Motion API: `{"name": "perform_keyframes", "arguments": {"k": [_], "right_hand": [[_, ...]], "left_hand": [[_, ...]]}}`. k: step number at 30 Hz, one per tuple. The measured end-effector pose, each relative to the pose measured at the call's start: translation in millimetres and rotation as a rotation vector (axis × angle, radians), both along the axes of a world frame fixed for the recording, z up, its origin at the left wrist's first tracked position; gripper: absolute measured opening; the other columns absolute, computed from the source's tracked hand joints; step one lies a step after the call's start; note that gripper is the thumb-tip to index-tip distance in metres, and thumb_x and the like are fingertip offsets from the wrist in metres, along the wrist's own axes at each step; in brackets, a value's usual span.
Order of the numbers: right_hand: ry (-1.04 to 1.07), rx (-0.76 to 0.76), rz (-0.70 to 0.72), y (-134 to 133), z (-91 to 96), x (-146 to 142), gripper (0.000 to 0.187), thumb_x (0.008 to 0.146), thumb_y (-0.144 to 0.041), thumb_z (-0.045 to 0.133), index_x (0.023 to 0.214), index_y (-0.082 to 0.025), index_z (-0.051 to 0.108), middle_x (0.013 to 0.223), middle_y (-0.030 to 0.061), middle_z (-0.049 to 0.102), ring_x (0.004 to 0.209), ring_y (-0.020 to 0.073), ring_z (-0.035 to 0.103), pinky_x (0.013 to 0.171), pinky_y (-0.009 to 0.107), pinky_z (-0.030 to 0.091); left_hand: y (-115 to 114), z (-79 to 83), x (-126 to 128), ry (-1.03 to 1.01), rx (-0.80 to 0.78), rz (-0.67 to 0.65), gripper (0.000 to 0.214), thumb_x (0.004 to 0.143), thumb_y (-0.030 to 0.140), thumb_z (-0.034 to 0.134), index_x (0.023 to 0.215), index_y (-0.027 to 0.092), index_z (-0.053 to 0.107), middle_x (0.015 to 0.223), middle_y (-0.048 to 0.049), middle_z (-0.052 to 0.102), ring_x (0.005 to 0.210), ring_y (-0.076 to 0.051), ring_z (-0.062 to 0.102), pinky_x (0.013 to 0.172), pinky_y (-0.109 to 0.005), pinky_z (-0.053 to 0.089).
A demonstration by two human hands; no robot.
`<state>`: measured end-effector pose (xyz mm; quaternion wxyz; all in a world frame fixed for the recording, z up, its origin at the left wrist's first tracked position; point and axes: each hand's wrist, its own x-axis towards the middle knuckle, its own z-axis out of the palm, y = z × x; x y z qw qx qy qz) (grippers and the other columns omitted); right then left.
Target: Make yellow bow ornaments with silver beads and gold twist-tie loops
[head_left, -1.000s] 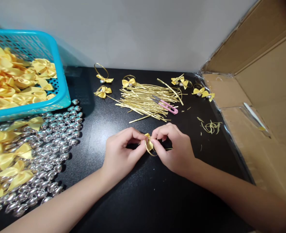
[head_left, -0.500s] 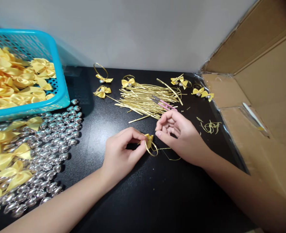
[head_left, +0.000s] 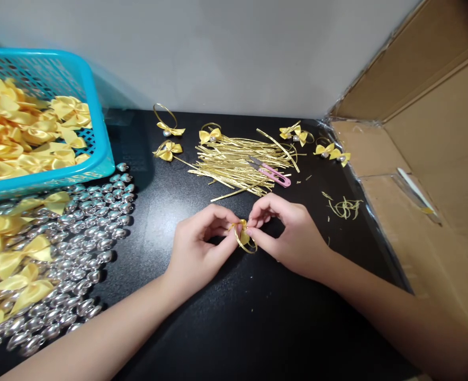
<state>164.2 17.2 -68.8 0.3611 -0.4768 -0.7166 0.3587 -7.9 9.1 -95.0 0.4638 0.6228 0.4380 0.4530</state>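
My left hand [head_left: 200,243] and my right hand [head_left: 287,233] meet over the black table [head_left: 234,317], fingertips pinched on one small yellow bow with a gold wire loop [head_left: 244,237]. The loop hangs down between the two hands, just above the tabletop. Behind my hands lies a pile of gold wire ties [head_left: 242,161] with pink thread snips [head_left: 271,172] on top of it.
A blue basket [head_left: 97,137] of yellow bows stands at the left. Several silver heart beads [head_left: 91,233] and loose bows [head_left: 23,264] spread in front of it. Finished bows with loops [head_left: 169,127] lie near the wall. An open cardboard box [head_left: 428,174] fills the right. Wire scraps [head_left: 345,206] lie nearby.
My right hand left the bow half a second ago, lifting towards the snips, and has come back to pinch it again. The loose wire tail on the table is gone.
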Motion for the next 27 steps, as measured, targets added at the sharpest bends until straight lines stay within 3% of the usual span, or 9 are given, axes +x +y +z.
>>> {"name": "perform_keyframes", "arguments": {"k": [10,18,22,27], "right_hand": [[0.000,0.091,-0.018,-2.9,0.0,-0.2,0.014,0.072,-0.004,0.065,0.075,-0.016,0.058,0.071,-0.0025,0.063,0.066,0.0069,0.061,0.066,0.017,0.050],[-0.019,0.200,-0.030,-2.6,2.4,0.6,0.013,0.072,-0.005,0.066,0.075,-0.016,0.060,0.071,-0.0016,0.067,0.065,0.0077,0.063,0.066,0.018,0.050],[-0.029,0.308,0.045,4.1,4.2,5.8,0.013,0.072,-0.002,0.062,0.071,-0.015,0.062,0.073,0.0011,0.066,0.070,0.0104,0.062,0.071,0.024,0.049],[-0.173,0.407,0.161,9.3,5.4,11.6,0.017,0.079,-0.006,0.059,0.080,-0.018,0.070,0.080,0.0014,0.065,0.076,0.0124,0.055,0.078,0.030,0.044]], "left_hand": [[5.3,4.1,-0.3,-0.190,-0.280,-0.066,0.011,0.075,0.013,0.072,0.082,0.017,0.064,0.076,0.0004,0.071,0.068,-0.009,0.066,0.066,-0.018,0.054],[10.2,6.6,-1.8,-0.298,-0.396,-0.054,0.013,0.071,0.012,0.074,0.081,0.016,0.066,0.070,0.0018,0.069,0.062,-0.007,0.063,0.060,-0.016,0.052],[11.2,9.0,-1.4,-0.287,-0.428,-0.054,0.008,0.073,0.013,0.072,0.080,0.016,0.068,0.065,0.0024,0.066,0.059,-0.006,0.059,0.057,-0.014,0.049],[11.8,8.9,-1.5,-0.285,-0.465,-0.165,0.004,0.079,0.018,0.069,0.083,0.017,0.068,0.067,0.0020,0.065,0.061,-0.007,0.056,0.057,-0.015,0.047]]}}
